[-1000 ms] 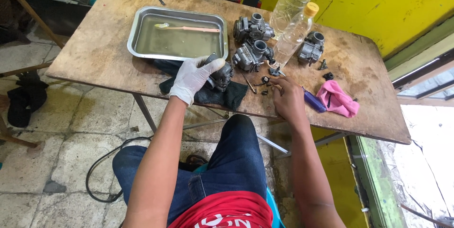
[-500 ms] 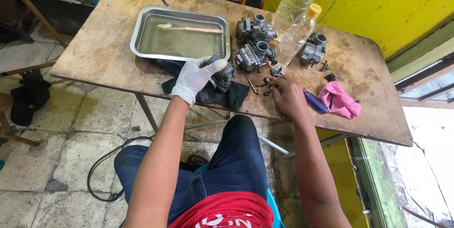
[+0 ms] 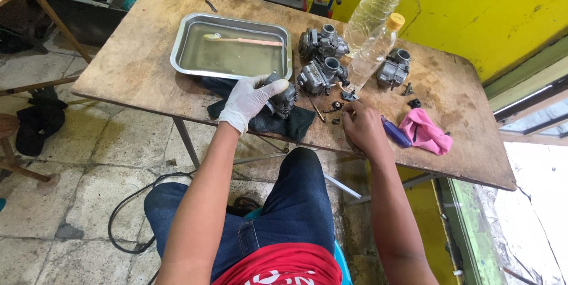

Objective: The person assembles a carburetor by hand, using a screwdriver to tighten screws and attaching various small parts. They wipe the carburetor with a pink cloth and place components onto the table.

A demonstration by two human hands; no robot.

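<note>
- Four carburetors: one [image 3: 283, 97] under the gloved left hand [image 3: 247, 100], on a dark cloth [image 3: 299, 123]; three [image 3: 321, 42] bare on the table [image 3: 136, 60].
- Two bottles [image 3: 374, 48], one tray [image 3: 189, 45], one pink rag [image 3: 425, 131].
- Left hand closed around its carburetor.
- Right hand [image 3: 362, 128] bare, fingers curled at small parts [image 3: 337, 106]; whether it pinches one, I cannot tell.

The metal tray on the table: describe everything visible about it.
The metal tray is a shallow rectangular pan of shiny steel with rounded corners and a rolled rim. It lies flat on the worn wooden table, towards the far left. It holds pale yellowish liquid, with a brush lying in it, handle pointing right. Its near right corner meets a dark cloth and is close to the gloved left hand.
</note>
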